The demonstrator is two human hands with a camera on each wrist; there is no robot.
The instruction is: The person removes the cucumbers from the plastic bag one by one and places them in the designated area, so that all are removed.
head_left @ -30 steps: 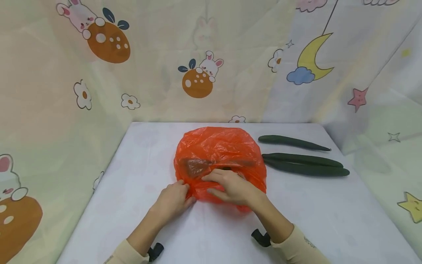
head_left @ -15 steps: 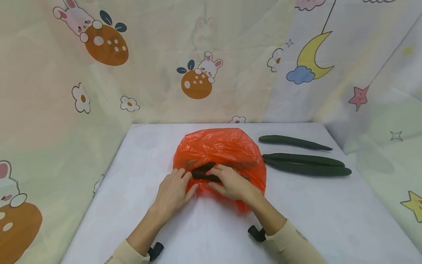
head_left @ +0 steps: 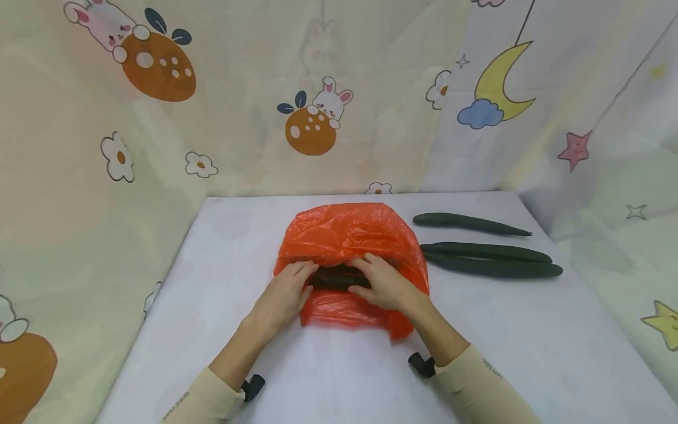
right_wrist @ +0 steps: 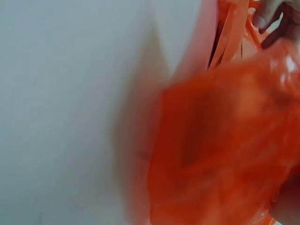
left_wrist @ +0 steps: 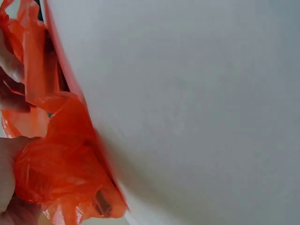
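An orange-red plastic bag (head_left: 349, 229) lies on the table with its mouth facing me. Dark green cucumbers (head_left: 339, 280) show inside the opening; how many is hidden by the film. At the left side of the mouth, my left hand (head_left: 283, 294) grips the bag's edge with bent fingers. My right hand (head_left: 384, 285) holds the edge on the other side, its thumb in front of the cucumbers. In the left wrist view, crumpled film of the bag (left_wrist: 61, 159) covers part of my left hand (left_wrist: 7, 176). The right wrist view shows blurred film of the bag (right_wrist: 220, 154) over my right fingers.
To the right of the bag lie two cucumbers (head_left: 492, 268) side by side, their left ends near the bag. A single cucumber (head_left: 468, 224) lies behind them. The white table (head_left: 238, 229) is bordered by hanging cloth (head_left: 238, 106) printed with cartoons.
My left hand has shifted slightly up and right along the bag's mouth, and my right hand slightly right. The mouth has spread wider, baring the cucumbers inside.
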